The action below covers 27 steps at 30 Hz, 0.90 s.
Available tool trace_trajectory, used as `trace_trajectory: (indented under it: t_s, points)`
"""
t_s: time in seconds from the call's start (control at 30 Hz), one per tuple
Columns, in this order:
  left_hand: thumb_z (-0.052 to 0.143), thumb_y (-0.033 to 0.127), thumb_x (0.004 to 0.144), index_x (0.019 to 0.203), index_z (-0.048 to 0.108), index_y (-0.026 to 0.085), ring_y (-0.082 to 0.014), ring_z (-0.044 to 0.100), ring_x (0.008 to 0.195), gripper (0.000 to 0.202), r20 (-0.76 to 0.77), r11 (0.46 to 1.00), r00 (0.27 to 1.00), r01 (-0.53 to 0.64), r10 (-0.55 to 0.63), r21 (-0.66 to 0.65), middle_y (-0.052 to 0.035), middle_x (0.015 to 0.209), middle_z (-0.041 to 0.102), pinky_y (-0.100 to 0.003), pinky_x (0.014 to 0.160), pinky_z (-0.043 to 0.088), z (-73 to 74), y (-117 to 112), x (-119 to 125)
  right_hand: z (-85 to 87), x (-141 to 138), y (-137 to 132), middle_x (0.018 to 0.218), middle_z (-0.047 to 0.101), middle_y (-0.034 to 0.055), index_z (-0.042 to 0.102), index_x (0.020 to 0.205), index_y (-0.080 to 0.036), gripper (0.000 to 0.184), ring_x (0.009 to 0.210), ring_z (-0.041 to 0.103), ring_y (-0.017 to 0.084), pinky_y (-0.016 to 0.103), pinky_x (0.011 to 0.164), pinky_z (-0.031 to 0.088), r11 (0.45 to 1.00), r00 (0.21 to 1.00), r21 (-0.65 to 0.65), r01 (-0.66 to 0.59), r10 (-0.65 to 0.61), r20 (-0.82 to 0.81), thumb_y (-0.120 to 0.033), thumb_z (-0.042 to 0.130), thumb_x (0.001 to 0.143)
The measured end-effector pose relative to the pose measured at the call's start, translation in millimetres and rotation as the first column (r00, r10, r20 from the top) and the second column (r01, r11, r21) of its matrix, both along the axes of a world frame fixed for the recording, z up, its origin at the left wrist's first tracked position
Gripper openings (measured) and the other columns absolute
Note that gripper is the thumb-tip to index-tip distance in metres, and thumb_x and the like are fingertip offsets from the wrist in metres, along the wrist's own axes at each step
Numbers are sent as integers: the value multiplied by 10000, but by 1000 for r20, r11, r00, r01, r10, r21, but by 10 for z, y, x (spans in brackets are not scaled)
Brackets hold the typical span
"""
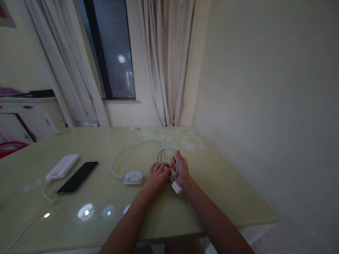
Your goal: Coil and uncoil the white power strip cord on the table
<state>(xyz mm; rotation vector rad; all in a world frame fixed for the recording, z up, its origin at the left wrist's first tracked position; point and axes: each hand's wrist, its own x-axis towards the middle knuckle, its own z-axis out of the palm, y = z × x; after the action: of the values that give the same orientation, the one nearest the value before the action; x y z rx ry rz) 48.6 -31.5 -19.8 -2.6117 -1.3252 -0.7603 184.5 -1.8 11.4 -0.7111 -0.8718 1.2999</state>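
Observation:
A white cable is looped into a small coil near the middle of the table. My right hand is closed around the coil's right side. Beside it, my left hand has its fingers bent at the coil's lower left, where they seem to pinch the cable; the fingertips are partly hidden. Below the hands hangs a white plug on the cable's end. The rest of the cable arcs left to a small white box with a label, lying on the table left of my left hand.
A black phone and a white power strip or similar long block lie on the left, with a white cord running to the front left edge. The pale green table meets the wall at right. Curtains hang behind.

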Motion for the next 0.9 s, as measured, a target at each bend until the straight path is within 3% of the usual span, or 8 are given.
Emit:
trace_trajectory:
  t_s: [0.17,0.27,0.37,0.47,0.63,0.7,0.8,0.9]
  points:
    - [517,97,902,999,611,239,-217,577,1067,196,141,997,988,60,-54,-40,-33,980,666,-496,1167,242,21,36,-19,86,81,-18,489,444,-59,488,609,-207,472,431,380,87,217,437,350,999,995,-12,-39,38,-90,-596,699,775]
    - [450,96,922,1038,621,224,-211,613,989,244,293,991,955,76,-39,-114,-70,1011,668,-430,1064,391,21,64,-25,149,136,-69,604,556,-25,590,695,-191,258,529,518,104,224,547,470,986,974,-6,-167,164,-157,-404,685,806]
    - [411,129,948,1157,610,213,-210,621,973,300,413,979,911,94,-12,-178,-116,1175,629,-354,891,490,42,68,-26,202,176,-115,760,642,0,659,793,-194,132,666,610,119,249,685,543,979,955,-5,-205,199,-221,-321,688,812]
    - [429,122,939,1248,603,221,-225,598,1085,368,434,973,896,174,-92,-152,-124,1270,600,-371,948,479,76,48,-17,219,196,-130,837,677,13,707,865,-194,159,714,637,123,253,714,559,978,946,-22,-205,193,-259,-324,746,783]
    - [482,107,902,1089,702,200,-246,563,1058,304,419,964,897,221,-142,-146,-106,1053,686,-415,985,454,110,22,15,170,158,-110,820,666,7,737,889,-189,268,581,568,97,232,571,504,985,981,41,-170,173,-91,-406,806,747]
    - [526,142,894,1036,722,204,-251,555,1085,250,566,961,817,233,-109,-151,-97,1038,695,-415,1002,448,123,24,20,144,125,-107,843,670,12,742,924,-200,296,654,592,115,243,636,510,983,994,148,-112,111,17,-447,792,769]
    - [554,256,922,984,727,214,-257,586,1100,189,818,961,574,212,23,-176,-85,1008,711,-405,1004,453,157,41,-5,96,90,-118,933,691,30,719,1110,-241,363,851,643,174,301,813,510,947,968,306,-94,15,251,-506,696,863]
    - [523,407,966,914,708,202,-243,638,1015,281,940,961,323,208,109,-183,-83,928,716,-392,957,482,226,74,-82,13,78,-114,1092,714,61,681,1227,-275,404,1041,637,230,383,987,429,888,799,415,-200,-98,593,-532,618,922]
